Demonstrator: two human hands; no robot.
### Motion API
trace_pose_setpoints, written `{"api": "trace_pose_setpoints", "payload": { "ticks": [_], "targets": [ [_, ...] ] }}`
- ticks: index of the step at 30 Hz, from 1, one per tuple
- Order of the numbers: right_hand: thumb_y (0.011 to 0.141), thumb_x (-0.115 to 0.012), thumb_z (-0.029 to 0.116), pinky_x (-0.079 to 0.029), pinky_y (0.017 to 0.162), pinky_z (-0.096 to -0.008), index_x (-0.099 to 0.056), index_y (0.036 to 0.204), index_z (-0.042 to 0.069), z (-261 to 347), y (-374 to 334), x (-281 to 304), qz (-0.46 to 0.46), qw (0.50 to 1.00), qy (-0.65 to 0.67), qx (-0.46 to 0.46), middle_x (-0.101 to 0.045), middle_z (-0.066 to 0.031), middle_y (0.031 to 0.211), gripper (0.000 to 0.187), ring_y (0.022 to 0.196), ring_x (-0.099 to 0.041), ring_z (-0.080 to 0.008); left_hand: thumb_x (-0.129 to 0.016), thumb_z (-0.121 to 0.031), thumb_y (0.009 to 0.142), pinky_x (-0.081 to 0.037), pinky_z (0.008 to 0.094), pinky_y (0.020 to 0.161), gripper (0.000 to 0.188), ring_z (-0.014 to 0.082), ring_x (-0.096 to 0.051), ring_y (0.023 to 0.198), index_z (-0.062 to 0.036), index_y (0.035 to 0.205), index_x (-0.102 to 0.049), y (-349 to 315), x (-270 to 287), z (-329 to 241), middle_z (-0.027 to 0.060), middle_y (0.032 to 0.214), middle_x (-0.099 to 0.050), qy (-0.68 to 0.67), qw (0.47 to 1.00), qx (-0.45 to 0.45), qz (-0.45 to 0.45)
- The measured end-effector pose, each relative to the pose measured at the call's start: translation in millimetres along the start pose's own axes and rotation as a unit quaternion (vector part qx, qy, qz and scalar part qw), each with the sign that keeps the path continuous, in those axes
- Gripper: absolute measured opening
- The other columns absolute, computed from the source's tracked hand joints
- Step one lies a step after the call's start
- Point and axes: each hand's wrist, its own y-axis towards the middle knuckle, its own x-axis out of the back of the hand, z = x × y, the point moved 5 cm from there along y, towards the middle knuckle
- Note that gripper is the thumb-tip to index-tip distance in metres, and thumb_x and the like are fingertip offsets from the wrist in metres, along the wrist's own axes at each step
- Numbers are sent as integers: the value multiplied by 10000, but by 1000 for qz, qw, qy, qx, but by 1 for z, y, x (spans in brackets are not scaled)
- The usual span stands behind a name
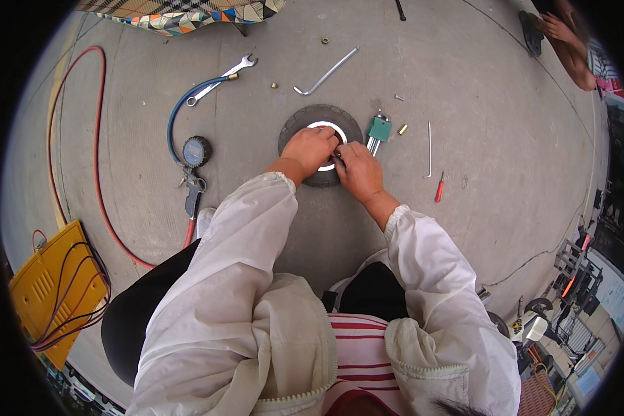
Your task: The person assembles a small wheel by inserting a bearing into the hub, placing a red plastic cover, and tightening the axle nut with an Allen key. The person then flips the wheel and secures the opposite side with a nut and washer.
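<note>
From the head view, both hands cover the near half of a small black wheel [320, 119] lying flat on the concrete floor [478, 104]; whatever the fingertips pinch at its white hub ring is hidden. The left hand [308, 149] curls over the hub, the right hand [358, 170] closes beside it, grasp unclear. Right of the wheel lies a green-handled key set [378, 130]; left, a pressure gauge [196, 150] on its blue hose. Beyond the wheel, a bent hex key [324, 73] on open floor.
</note>
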Motion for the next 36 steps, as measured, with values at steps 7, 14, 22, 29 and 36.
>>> {"api": "trace_pose_setpoints", "payload": {
  "ticks": [7,14,22,29,36],
  "targets": [
    [848,-683,206,-513,670,-413,-578,864,89,-5,2,-1,-5,1000,-5,-6,-580,-75,860,158,831,-603,-292,-689,-172,769,-513,393,852,221,244,-630,1014,-100,977,-665,-1,0,0,56,1043,-604,9,1000,0,9],
    [848,-687,218,-516,659,-406,-587,894,101,-10,3,-6,20,998,-54,-8,-578,-64,864,161,819,-606,-282,-699,-189,769,-511,391,855,223,244,-631,1007,-105,974,-665,1,5,-4,52,1041,-605,3,1000,2,14],
    [838,-693,232,-521,652,-405,-588,888,105,-9,3,-4,17,999,-39,10,-578,-56,864,172,828,-613,-275,-715,-222,776,-518,382,847,225,216,-635,1015,-120,973,-675,1,5,-2,35,1038,-613,12,1000,-9,5],
    [835,-693,233,-519,658,-408,-582,874,96,-10,-1,-3,-7,998,-9,61,-575,-62,869,180,830,-608,-284,-703,-188,766,-514,397,860,239,255,-625,1009,-105,984,-650,0,4,-4,47,1058,-599,-3,1000,-11,-5],
    [849,-680,224,-515,656,-416,-586,894,96,-7,1,1,15,999,2,40,-576,-61,877,165,832,-608,-289,-692,-212,796,-507,380,889,219,220,-616,1067,-124,994,-669,-2,4,-2,29,1072,-619,17,1000,1,24]
  ]
}}
